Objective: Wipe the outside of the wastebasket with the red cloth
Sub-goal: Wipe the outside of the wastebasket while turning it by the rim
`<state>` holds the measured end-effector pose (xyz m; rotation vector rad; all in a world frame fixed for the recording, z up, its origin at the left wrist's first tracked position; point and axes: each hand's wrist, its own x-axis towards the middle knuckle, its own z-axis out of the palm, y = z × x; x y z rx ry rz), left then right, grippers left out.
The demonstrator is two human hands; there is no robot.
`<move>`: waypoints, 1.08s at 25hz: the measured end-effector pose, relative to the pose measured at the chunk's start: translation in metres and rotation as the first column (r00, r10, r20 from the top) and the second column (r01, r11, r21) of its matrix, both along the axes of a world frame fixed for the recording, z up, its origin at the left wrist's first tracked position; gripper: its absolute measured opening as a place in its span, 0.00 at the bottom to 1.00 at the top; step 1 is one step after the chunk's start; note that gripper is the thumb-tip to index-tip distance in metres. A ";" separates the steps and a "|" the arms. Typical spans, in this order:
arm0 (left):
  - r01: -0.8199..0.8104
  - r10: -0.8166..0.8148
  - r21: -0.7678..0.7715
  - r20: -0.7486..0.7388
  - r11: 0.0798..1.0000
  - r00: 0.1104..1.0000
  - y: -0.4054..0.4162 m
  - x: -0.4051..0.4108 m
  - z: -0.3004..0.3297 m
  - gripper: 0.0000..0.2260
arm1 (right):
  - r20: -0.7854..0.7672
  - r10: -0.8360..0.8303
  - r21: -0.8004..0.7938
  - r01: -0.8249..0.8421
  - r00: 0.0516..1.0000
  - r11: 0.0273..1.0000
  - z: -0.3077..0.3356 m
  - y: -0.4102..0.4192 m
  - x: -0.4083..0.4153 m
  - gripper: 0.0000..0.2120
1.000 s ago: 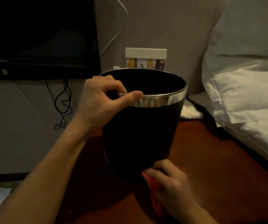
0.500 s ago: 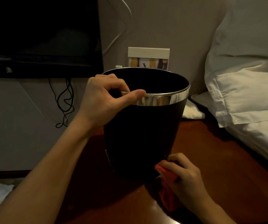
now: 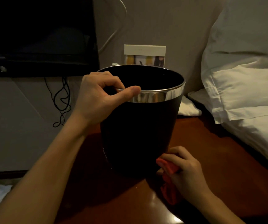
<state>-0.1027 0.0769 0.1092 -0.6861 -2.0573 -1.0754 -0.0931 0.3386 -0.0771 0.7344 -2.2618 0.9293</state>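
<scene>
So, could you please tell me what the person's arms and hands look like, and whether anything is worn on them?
Both arms are bare as far as the frame shows: no sleeve, glove, watch or bracelet is visible. The left hand and its forearm show from the fingers nearly to the elbow. The right hand shows with only a shorter stretch of forearm. No rings can be seen, and the nails look short and plain, though the light is dim.
</scene>
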 end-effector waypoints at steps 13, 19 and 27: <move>0.003 -0.003 -0.016 -0.011 1.000 1.000 0.000 0.000 0.002 0.13 | -0.066 -0.028 -0.063 0.024 0.997 0.998 0.015 -0.009 0.006 0.09; -0.002 0.002 -0.014 0.005 1.000 1.000 -0.002 -0.001 0.001 0.17 | -0.032 -0.008 0.007 0.008 0.999 1.000 -0.017 -0.019 0.011 0.06; -0.316 0.273 -0.384 -0.164 0.868 0.948 0.047 0.026 0.000 0.16 | 0.076 -0.026 0.059 0.022 0.997 0.998 -0.016 -0.018 0.017 0.08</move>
